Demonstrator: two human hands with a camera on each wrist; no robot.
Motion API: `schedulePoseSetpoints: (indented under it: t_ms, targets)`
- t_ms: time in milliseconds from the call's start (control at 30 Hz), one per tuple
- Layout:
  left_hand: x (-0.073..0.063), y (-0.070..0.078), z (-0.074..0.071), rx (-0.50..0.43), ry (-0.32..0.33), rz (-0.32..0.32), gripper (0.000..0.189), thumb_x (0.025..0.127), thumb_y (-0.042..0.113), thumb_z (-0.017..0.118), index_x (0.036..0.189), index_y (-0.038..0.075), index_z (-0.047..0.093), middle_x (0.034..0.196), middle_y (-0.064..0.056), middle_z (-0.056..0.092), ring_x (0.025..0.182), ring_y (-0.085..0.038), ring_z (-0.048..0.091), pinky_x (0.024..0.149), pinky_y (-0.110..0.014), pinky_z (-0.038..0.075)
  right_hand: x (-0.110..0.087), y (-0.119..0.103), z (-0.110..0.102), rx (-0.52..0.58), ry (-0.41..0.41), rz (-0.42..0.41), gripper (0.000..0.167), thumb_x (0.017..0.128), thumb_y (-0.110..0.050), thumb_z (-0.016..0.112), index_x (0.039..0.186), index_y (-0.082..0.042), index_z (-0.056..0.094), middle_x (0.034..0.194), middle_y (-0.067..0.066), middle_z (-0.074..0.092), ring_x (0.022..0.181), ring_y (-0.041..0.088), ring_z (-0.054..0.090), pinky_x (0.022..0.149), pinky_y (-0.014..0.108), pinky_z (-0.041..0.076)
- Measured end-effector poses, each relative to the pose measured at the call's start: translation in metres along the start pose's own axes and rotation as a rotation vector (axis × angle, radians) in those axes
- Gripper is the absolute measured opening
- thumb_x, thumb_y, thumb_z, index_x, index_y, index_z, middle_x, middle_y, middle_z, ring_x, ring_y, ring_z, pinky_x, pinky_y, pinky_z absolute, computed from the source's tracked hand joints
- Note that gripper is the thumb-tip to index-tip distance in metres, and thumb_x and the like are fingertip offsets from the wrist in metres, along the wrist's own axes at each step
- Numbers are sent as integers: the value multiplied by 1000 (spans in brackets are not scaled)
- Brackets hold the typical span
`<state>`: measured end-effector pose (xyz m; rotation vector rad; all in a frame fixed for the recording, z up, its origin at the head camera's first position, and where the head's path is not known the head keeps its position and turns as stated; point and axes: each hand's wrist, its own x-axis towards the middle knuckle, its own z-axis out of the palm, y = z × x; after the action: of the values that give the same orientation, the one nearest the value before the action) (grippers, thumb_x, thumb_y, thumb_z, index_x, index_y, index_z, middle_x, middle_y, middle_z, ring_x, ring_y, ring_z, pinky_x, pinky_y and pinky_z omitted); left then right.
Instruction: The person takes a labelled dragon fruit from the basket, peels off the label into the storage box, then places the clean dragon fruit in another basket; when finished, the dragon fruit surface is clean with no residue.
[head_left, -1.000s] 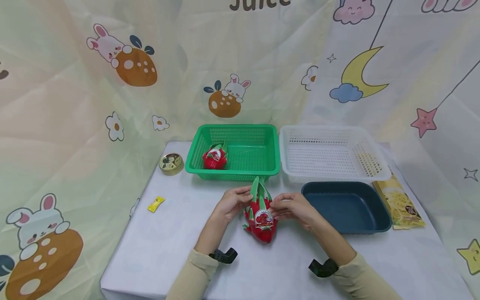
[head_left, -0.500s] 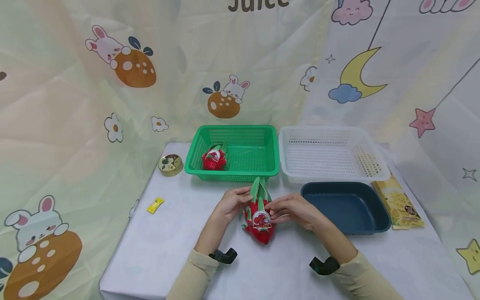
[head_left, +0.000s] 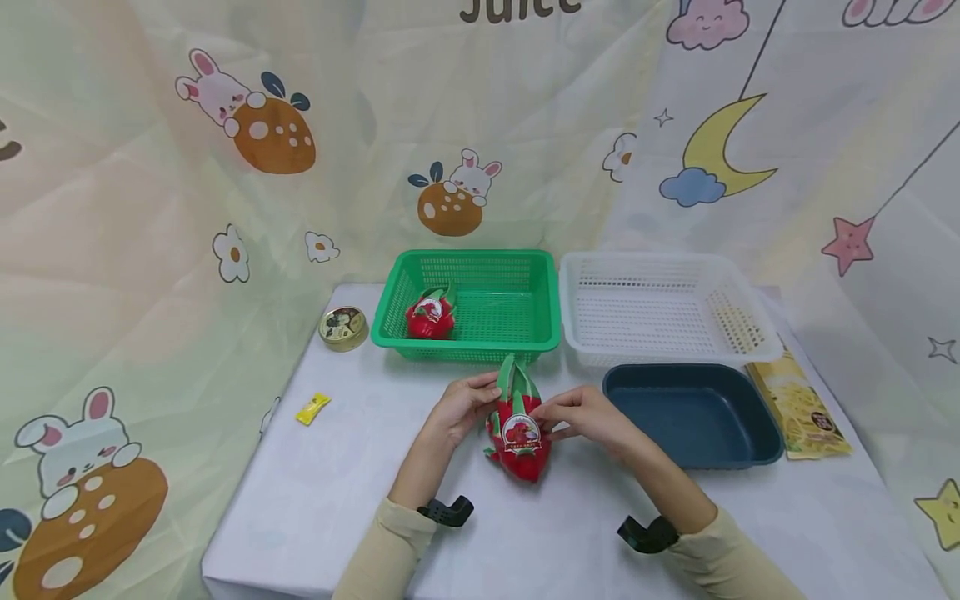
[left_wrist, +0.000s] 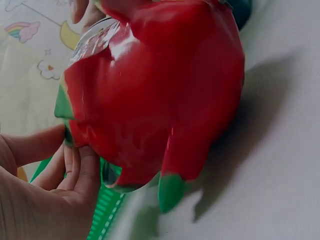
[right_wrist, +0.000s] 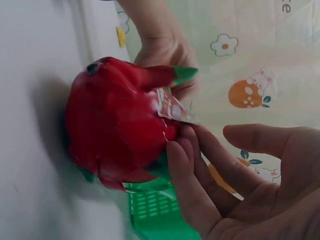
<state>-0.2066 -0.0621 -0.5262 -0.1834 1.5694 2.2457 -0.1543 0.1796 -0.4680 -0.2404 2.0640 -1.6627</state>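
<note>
The dragon fruit (head_left: 517, 421) is between both hands over the white table (head_left: 330, 475), just in front of the green basket (head_left: 465, 344); whether it touches the table I cannot tell. The head view shows its round label (head_left: 522, 436) face-on, while the left wrist view shows mostly smooth red skin and a green-tipped flap (left_wrist: 171, 192). The left hand (head_left: 461, 410) pinches one edge between thumb and fingers. The right hand (head_left: 588, 417) touches the opposite side with nearly straight fingers, its thumb, seen from the right wrist, standing clear.
</note>
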Motion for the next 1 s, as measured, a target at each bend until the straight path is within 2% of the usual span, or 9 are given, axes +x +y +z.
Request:
schedulePoseSetpoints:
  t_ms: [67,300,533,767,1000]
  targets:
    - [0,1,0,1,4,-2,43,95,-10,63,138,-9,61,127,-24,70,97,-14,73,84,-26,60,1,-2,0,-21,-7,-11,32,103,-21,65,116,7,76,106,18,77,97,32,73,92,53,59]
    - [-1,1,1,17,-2,11,43,94,-10,64,137,-9,61,123,-21,73,94,-14,74,82,-26,61,1,-8,3,25,-42,21,34,103,-18,63,118,10,73,102,24,76,88,39,77,83,53,61]
    - [-3,3,2,14,24,9,42,95,-9,64,137,-8,63,123,-20,73,95,-14,75,83,-27,61,4,-5,4,51,-30,27,31,102,-16,66,113,13,74,99,24,76,84,32,78,82,51,61]
    - [-4,3,4,32,30,15,41,96,-8,64,136,-8,63,119,-17,75,94,-13,74,84,-28,61,6,-2,4,11,-14,10,27,95,-15,76,107,10,77,89,22,77,78,34,78,78,52,62]
    - [-3,1,3,10,19,13,42,95,-10,64,137,-10,62,118,-17,75,94,-14,75,83,-27,61,6,-1,3,23,-24,5,25,92,-10,78,107,10,77,93,22,77,80,32,78,79,52,62]
